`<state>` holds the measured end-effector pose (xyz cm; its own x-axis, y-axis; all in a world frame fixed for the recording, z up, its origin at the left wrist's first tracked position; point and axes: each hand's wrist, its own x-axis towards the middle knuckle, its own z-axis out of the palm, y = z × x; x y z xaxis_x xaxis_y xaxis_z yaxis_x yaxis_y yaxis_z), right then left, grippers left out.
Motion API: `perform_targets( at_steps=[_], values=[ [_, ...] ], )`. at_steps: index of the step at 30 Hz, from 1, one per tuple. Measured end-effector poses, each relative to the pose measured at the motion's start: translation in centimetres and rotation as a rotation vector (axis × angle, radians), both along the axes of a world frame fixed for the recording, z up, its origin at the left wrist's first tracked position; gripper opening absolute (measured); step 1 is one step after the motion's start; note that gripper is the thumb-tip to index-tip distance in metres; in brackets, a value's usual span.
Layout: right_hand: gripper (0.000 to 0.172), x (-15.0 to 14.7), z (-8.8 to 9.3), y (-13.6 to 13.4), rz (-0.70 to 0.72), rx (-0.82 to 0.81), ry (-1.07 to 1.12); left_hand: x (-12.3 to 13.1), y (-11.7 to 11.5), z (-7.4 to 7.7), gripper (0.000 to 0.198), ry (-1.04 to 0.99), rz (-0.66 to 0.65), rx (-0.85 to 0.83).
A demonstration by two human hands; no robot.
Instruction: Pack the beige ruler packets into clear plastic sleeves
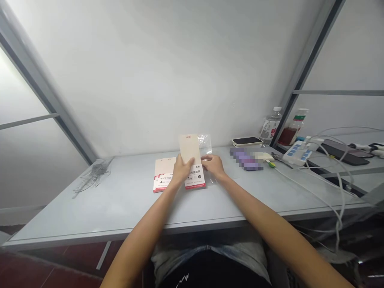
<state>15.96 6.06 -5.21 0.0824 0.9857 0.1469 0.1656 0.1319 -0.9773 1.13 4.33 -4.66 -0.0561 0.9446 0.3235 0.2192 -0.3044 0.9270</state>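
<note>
Above the middle of the desk, my left hand [182, 170] grips a cream paper packet [190, 148] with a white and red printed lower part, its thumb across the front. A clear plastic bag [205, 141] shows along the packet's right side. Bent and pinched together, the fingers of my right hand [214, 165] are on this bag at the packet's right edge; the fingertips are partly hidden. Left of my left hand, similar packets [163, 164] lie overlapping on the desk, partly covered by that hand and wrist.
Crumpled clear plastic [94, 176] lies at the desk's left. To the right are a phone [247, 141], a blurred-out purple item [246, 160], a clear bottle [271, 127], a bottle of dark red liquid [292, 130] and a white power strip [298, 153] with trailing cables [306, 189].
</note>
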Motion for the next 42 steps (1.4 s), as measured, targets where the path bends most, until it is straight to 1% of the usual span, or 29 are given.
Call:
perform_targets(
  at_steps=[3,9,12,14,16,18,20,23,25,28,32,34,36,40,42],
  values=[
    [0.025,0.2,0.0,0.1,0.039,-0.013,0.151,-0.4,0.2,0.1,0.041,0.018,0.083,0.006],
    [0.029,0.2,0.5,-0.3,0.219,-0.085,0.387,-0.9,0.0,1.0,0.036,-0.008,0.308,0.016],
    [0.029,0.1,0.6,-0.5,0.275,-0.120,0.439,-1.1,-0.3,1.5,0.036,-0.015,0.351,0.018],
    [0.028,0.1,0.6,-0.6,0.306,-0.141,0.461,-1.1,-0.5,1.8,0.034,-0.026,0.377,0.054],
    [0.026,0.1,0.6,-0.5,0.336,-0.166,0.483,-1.0,-0.7,2.0,0.032,-0.031,0.434,0.122],
    [0.025,0.1,0.5,-0.5,0.358,-0.189,0.501,-1.0,-0.8,2.1,0.029,-0.020,0.484,0.193],
    [0.024,0.1,0.5,-0.4,0.366,-0.205,0.513,-0.9,-0.9,2.1,0.027,0.006,0.506,0.237],
    [0.024,0.0,0.4,-0.4,0.370,-0.211,0.519,-0.8,-0.9,2.0,0.026,0.048,0.508,0.256],
    [0.026,-0.1,0.2,-0.4,0.368,-0.201,0.511,-0.6,-1.0,1.8,0.026,0.074,0.474,0.240],
    [0.031,-0.2,0.1,-0.4,0.333,-0.171,0.526,-0.1,-1.2,1.4,0.028,0.099,0.365,0.201],
    [0.032,-0.2,0.1,-0.2,0.238,-0.143,0.600,0.7,-1.4,0.7,0.036,0.161,0.193,0.173],
    [0.032,-0.2,0.1,-0.1,0.197,-0.130,0.644,0.8,-1.3,0.5,0.037,0.197,0.146,0.162],
    [0.033,-0.2,0.2,0.0,0.185,-0.118,0.683,0.7,-1.1,0.4,0.035,0.209,0.153,0.154],
    [0.032,-0.3,0.4,-0.2,0.193,-0.123,0.691,0.2,-0.8,0.7,0.031,0.161,0.288,0.173],
    [0.029,-0.4,0.5,-0.4,0.169,-0.138,0.659,0.0,-0.6,0.9,0.032,0.129,0.322,0.174]
  ],
)
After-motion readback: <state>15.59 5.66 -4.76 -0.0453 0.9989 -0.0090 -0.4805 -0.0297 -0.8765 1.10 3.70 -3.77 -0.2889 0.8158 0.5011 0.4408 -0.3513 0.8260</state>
